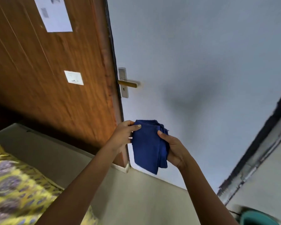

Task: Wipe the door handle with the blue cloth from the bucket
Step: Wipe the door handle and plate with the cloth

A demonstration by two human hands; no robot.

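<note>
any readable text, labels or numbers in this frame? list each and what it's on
None legible.
Large white paper sheet on the wooden door: dark printed marks, too blurred to read.
Small white sticker lower on the same door: faint print, too blurred to read.
Blue cloth, door handle and its plate: no visible text.

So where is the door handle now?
In the head view the door handle sits centre-left on the pale door, beside the wooden panel's edge, above the blue cloth and untouched.
</note>
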